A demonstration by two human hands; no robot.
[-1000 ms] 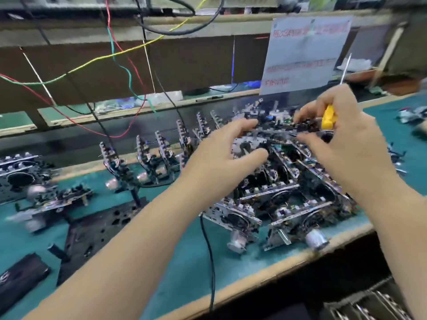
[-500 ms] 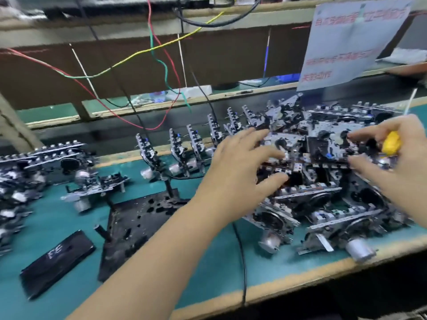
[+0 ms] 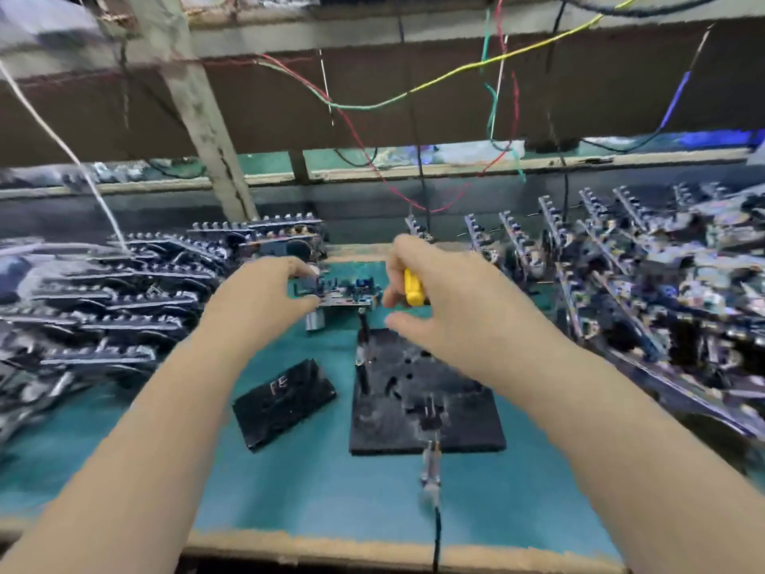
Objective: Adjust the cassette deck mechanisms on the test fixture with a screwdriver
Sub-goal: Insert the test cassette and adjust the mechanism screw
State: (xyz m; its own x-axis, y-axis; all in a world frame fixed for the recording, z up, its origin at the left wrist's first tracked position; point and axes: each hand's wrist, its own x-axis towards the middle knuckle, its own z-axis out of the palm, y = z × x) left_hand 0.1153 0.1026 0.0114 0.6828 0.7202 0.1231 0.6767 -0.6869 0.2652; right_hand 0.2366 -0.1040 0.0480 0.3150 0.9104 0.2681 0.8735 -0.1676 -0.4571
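pinching one cassette deck mechanism (image 3: 337, 294) at its left edge, your left hand (image 3: 265, 302) holds it above the green mat (image 3: 314, 482), just behind the black test fixture (image 3: 422, 403). your right hand (image 3: 451, 312) curls around the yellow screwdriver (image 3: 413, 287) beside that mechanism. stacked mechanisms (image 3: 111, 300) lie left, more (image 3: 645, 275) right, and a black block (image 3: 285, 401) sits near the fixture.

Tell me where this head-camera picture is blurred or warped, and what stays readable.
Head view: motion blur smears the stacked mechanisms at left and the pile at right; the wide lens bows the bench edge. Nearer the centre, the black fixture plate, the yellow screwdriver handle in the right hand and the mechanism held by the left hand stay readable.
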